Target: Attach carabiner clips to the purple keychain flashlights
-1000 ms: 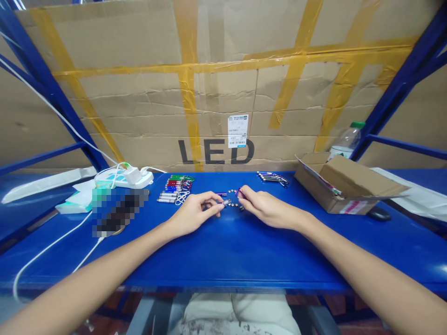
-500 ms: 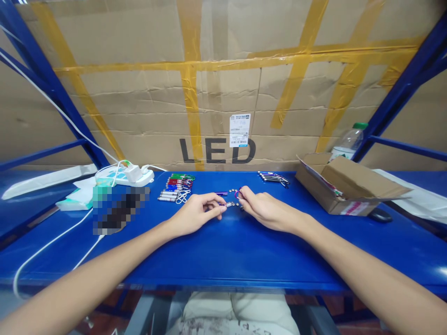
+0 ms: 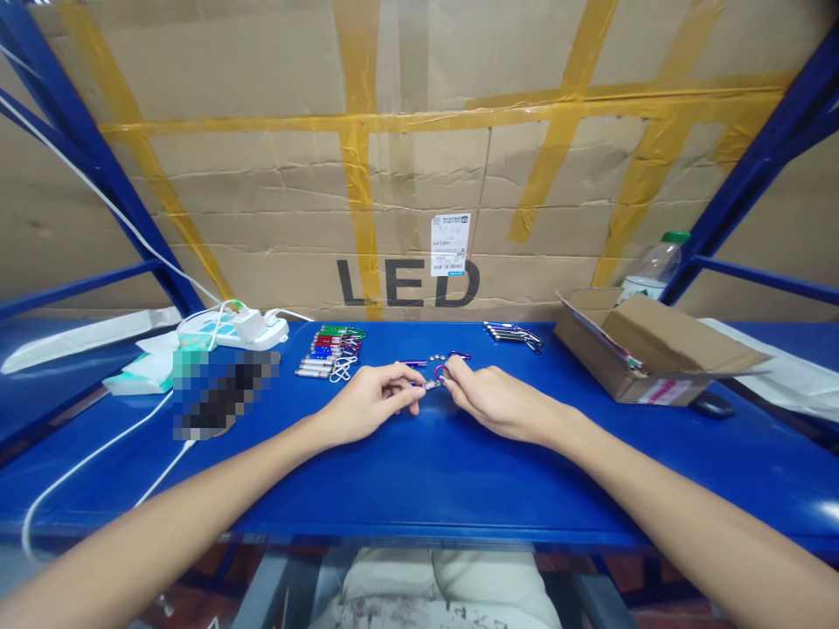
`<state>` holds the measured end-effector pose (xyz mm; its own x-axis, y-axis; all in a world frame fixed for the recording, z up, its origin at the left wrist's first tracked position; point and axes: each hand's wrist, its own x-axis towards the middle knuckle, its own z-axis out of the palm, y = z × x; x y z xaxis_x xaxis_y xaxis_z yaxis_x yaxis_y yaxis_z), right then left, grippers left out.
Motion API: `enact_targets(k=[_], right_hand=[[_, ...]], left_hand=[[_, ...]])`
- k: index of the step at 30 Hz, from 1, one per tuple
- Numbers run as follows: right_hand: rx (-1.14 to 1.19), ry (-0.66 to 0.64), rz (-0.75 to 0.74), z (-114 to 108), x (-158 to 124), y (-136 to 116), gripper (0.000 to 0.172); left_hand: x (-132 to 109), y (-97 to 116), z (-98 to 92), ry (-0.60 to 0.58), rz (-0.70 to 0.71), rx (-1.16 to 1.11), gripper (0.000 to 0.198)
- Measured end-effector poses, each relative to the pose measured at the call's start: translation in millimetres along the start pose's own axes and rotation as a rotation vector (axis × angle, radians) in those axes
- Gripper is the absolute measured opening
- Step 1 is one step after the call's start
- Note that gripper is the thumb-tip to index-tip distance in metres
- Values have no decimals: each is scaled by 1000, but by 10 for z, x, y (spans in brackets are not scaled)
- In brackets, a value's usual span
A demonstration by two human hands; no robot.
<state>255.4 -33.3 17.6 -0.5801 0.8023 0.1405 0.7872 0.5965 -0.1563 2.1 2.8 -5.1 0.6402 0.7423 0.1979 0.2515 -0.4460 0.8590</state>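
Left hand and right hand both down at bench centre, fingertips nearly meeting.

Surroundings, big to small:
- taped cardboard sheet marked "LED" across the back
- blue bench
- open carton far right, water bottle behind it
- power strip back left, white cable trailing off the front edge
- row of coloured keychain torches behind the left hand
- smaller torch batch behind the right hand
- purple barrel and a few button cells just behind the fingertips

Work piece: silver mini torch, low over the bench in the gap between the two hands. Long axis runs roughly left-right, tilted slightly up to the right.

Left thumb and forefinger are clamped on its left end. Right thumb and forefinger are pinched shut at the right end on a purple clip. Too small to tell whether the clip is already hooked to the torch.

Both hands are equally near, one per end. The loose cells lie just beyond, slightly closer to the right fingertips.
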Motion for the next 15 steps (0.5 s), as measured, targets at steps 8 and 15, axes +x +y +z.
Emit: enact_targets(k=[8, 15], right_hand=[[-35, 7, 9, 11, -7, -44, 17], [-86, 14, 4, 33, -2, -47, 19]], left_hand=[[-13, 25, 9, -11, 16, -4, 30], [-29, 40, 22, -23, 34, 15, 30]])
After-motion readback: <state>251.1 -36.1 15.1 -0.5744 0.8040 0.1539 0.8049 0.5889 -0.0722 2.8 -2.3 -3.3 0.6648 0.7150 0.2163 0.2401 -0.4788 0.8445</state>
